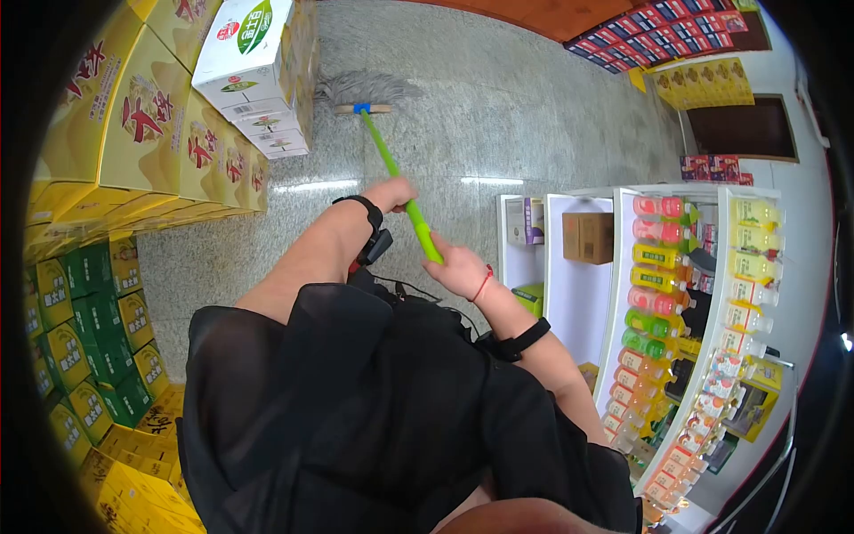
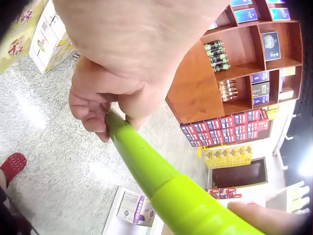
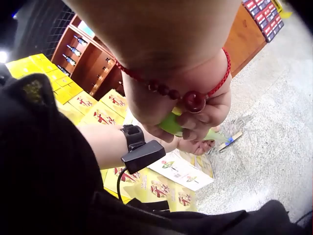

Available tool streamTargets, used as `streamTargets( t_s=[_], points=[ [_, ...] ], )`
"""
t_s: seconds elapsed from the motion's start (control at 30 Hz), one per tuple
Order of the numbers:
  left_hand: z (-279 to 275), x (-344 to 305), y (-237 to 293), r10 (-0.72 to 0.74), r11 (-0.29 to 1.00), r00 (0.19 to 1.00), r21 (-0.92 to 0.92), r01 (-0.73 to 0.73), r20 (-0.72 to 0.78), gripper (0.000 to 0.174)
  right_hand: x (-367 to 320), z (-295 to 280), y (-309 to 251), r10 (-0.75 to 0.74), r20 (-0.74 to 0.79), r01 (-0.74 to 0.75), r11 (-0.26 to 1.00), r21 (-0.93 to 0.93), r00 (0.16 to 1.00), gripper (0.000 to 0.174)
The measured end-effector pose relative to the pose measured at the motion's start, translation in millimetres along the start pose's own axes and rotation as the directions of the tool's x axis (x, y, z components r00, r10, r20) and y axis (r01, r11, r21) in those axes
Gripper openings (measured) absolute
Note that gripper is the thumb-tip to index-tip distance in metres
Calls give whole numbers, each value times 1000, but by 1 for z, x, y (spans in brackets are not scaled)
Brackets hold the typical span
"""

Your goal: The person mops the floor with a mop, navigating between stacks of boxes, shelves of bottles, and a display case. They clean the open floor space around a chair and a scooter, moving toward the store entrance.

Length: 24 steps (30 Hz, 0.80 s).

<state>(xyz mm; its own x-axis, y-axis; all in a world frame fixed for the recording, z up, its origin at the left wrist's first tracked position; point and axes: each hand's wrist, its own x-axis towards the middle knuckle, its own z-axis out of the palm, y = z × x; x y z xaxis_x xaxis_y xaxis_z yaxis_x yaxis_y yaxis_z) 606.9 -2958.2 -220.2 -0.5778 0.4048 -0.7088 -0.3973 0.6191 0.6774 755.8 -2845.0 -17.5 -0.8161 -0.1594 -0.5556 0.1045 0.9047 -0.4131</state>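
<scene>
A mop with a bright green handle [image 1: 382,149] slants down across the head view. Its grey strand head [image 1: 369,87], with a wooden bar and a blue connector, lies on the floor beside stacked cartons. My left hand [image 1: 392,194] grips the handle partway down; in the left wrist view the fingers [image 2: 88,103] curl round the green pole. Nearer my body, my right hand [image 1: 461,270] holds the upper end of the handle. A red beaded bracelet [image 3: 195,101] circles that wrist, and the right wrist view shows the fingers wrapped on the pole.
White cartons [image 1: 245,62] and yellow cartons [image 1: 133,111] stand stacked along the left, close to the mop head. Shelves [image 1: 569,329] with bottled drinks [image 1: 656,276] line the right. Speckled grey floor [image 1: 498,107] runs between them. Red and blue boxes [image 1: 654,40] sit at the far end.
</scene>
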Motion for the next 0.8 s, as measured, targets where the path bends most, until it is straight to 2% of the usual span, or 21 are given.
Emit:
streamTargets(
  t_s=[0.1, 0.2, 0.27, 0.4, 0.53, 0.67, 0.73, 0.8],
  points=[
    [31, -18, 0, -14, 998, 999, -56, 17, 45, 27, -33, 11, 20, 0, -18, 0, 1000, 19, 1000, 59],
    [73, -50, 14, -87, 996, 991, 23, 85, 105, 25, -80, 30, 53, 5, -52, -3, 999, 45, 999, 58],
    [111, -56, 6, -86, 990, 965, 133, 54, 249, 22, -118, 44, 69, 6, -87, -1, 998, 58, 996, 57],
    [200, -94, 4, -151, 975, 940, 201, 91, 307, 21, -208, 73, 101, 54, -84, -51, 998, 32, 995, 55],
    [285, -122, -11, -216, 931, 844, 365, 26, 491, 22, -293, 110, 123, 157, -62, -155, 987, 41, 986, 53],
    [351, -147, -18, -233, 931, 839, 362, 47, 492, 29, -355, 140, 143, 219, -140, -201, 971, 132, 966, 51],
    [368, -150, -21, -236, 910, 809, 414, -9, 538, 29, -374, 149, 142, 235, -162, -213, 967, 143, 958, 51],
    [379, -151, -20, -259, 905, 785, 426, -7, 562, 30, -385, 151, 141, 243, -177, -218, 965, 148, 954, 51]
  ],
)
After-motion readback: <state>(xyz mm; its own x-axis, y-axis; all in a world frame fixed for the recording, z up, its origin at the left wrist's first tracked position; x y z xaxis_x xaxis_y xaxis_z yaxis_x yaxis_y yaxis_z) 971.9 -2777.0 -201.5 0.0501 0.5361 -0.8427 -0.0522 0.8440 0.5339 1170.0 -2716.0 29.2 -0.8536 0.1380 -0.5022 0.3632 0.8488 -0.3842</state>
